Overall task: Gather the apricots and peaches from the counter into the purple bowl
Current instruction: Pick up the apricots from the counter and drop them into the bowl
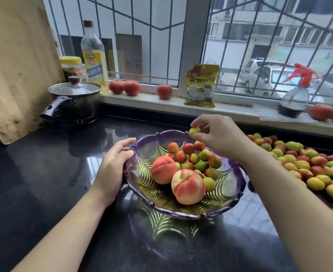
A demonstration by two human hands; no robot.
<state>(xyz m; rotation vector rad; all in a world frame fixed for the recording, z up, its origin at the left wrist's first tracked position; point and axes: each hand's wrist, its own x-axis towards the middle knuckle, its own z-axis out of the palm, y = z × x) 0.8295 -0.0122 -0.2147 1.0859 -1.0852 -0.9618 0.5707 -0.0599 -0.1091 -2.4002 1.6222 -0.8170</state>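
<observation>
Two bare forearms reach in from the bottom edge over a glossy black worktop [44, 173] that mirrors the window light. Between them sits the purple bowl [238, 185], wide and shallow, of see-through ribbed glass with a scalloped rim and a yellowish leaf pattern. Inside it lie two large, fuzzy, pink-and-cream peaches [188, 187] at the front and a cluster of small, smooth, red-and-green apricots in the bowl [193, 157] behind them.

On the left, the left hand [112, 169] rests against the bowl's outer rim, its fingers [125, 143] relaxed and only lightly bent, grasping nothing. On the right, the right hand [218, 134] hovers above the bowl's far rim, palm down, its thumb and fingertips pinching one small yellow apricot [194, 132].

Right of the bowl, a dense heap of loose apricots [307, 169] covers the worktop out to the picture's edge.

Farther back on the left stand a dark pot [75, 103] with a glass lid and a worn wooden cutting board [18, 65] leaning upright. On the white windowsill [151, 102] beyond are a yellow-lidded jar [72, 68], a tall clear bottle [94, 55], three red tomatoes [132, 87], a yellow food packet [201, 86] and a spray bottle [297, 91] with a red trigger. Behind barred glass, parked cars [269, 77] show outside.
</observation>
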